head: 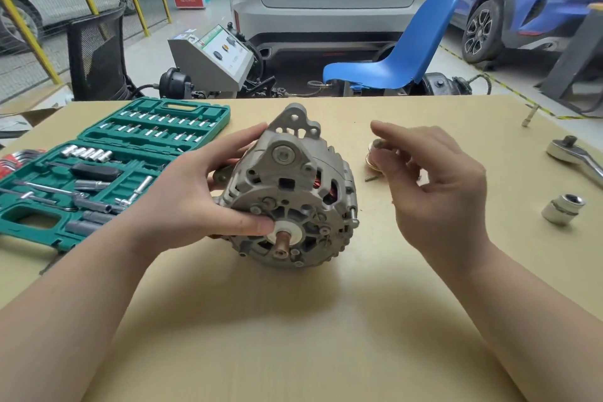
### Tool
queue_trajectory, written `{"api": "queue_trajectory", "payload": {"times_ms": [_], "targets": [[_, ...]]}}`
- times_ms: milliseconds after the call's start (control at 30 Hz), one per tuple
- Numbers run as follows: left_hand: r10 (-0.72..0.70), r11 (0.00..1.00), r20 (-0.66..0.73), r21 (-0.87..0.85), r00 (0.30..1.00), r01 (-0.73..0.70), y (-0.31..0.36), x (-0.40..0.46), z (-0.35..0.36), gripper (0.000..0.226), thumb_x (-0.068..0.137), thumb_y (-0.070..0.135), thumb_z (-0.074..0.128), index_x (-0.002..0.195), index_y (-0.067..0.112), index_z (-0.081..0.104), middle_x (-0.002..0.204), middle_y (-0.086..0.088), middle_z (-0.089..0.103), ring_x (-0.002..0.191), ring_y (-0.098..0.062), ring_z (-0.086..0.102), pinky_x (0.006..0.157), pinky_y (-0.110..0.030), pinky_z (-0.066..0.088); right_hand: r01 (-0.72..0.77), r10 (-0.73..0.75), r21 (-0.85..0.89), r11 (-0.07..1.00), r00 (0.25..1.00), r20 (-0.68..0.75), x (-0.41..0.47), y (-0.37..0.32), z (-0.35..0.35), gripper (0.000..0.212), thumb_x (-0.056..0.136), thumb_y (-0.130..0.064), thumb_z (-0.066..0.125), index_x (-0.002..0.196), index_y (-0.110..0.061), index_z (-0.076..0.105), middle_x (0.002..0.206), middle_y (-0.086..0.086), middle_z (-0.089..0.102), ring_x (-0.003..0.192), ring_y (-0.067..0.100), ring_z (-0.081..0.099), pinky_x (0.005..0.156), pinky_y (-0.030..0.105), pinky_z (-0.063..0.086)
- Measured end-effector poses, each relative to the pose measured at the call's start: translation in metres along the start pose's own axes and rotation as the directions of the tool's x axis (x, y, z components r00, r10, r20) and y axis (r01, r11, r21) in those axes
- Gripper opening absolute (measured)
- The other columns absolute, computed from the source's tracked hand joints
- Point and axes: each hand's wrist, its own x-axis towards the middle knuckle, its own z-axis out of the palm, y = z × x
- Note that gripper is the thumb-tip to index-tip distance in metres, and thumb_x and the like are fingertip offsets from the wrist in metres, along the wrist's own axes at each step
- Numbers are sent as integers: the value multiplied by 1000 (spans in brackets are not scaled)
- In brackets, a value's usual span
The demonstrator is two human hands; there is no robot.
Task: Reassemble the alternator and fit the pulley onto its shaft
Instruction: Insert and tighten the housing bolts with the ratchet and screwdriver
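A tan worktable (pixel 293 336) fills the lower part of the view, with parked cars, a blue chair (pixel 401 52) and a grey test console (pixel 212 55) on the floor beyond its far edge. On the table's left lies an open green socket case (pixel 107 166) holding rows of bits, sockets and extension bars. The alternator (pixel 287 192) stands at the table's centre, its copper-coloured shaft end pointing toward the viewer. The left hand (pixel 195 199) grips its left side, fingers curled over the housing and the thumb pressed just beside the shaft. The right hand (pixel 434 179) hovers to the right of the alternator, apart from it, fingers loosely spread and holding nothing. Partly hidden behind those fingers sits the pulley (pixel 378 157) on the table, with a small bolt (pixel 372 178) just beside it. Further right lie a ratchet handle (pixel 577 157) and a loose socket (pixel 563 208), and near the far edge a small extension bar (pixel 530 116).
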Motion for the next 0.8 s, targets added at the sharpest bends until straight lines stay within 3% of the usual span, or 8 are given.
{"api": "queue_trajectory", "payload": {"times_ms": [67,133,300,433,600,700,800], "targets": [[-1,999,18,39,1000,1,8,5,0,111,47,49,99,147,63,52,131,24,72,123,-1,67,91,-14,57,132,-135,-40,990,988,-79,1,-12,-2,23,98,4,70,120,-3,73,101,2,74,89,24,68,78,34,52],[-10,998,39,65,999,7,18,10,1,111,45,53,99,144,66,52,127,29,72,118,5,68,86,-10,55,255,-264,-81,964,954,-141,3,-24,-6,22,95,7,71,115,-3,71,102,4,73,87,26,70,79,35,53],[-9,977,120,214,993,-17,48,28,8,116,42,68,95,148,65,48,122,38,69,113,12,67,91,-16,55,575,-603,-212,790,792,-99,-2,-48,-16,26,87,0,75,109,-13,76,115,4,78,88,31,64,84,31,51],[16,936,161,345,987,-71,71,40,19,116,39,73,80,150,65,45,126,44,64,117,22,58,88,-2,47,618,-632,-159,770,773,-57,-8,-51,-10,16,88,-5,77,102,-12,76,105,9,78,86,29,61,80,33,53],[-11,891,176,449,984,-70,88,42,30,118,39,80,74,151,67,40,137,38,59,125,14,54,96,-10,46,578,-582,-171,798,813,34,-11,-45,-19,30,78,1,80,106,-8,74,101,10,78,84,31,64,72,40,53],[-15,871,194,484,981,-83,92,43,32,117,44,81,78,153,66,39,141,35,59,128,9,54,101,-22,49,557,-563,-181,811,826,19,-9,-45,-19,22,84,0,77,103,-9,73,97,10,76,79,32,64,72,39,53],[-35,854,202,515,979,-76,93,45,35,119,44,80,76,155,64,37,146,32,57,132,6,52,103,-22,47,556,-563,-179,812,827,12,-9,-45,-19,22,81,0,79,101,-9,72,93,11,75,76,33,64,70,40,52]]}}
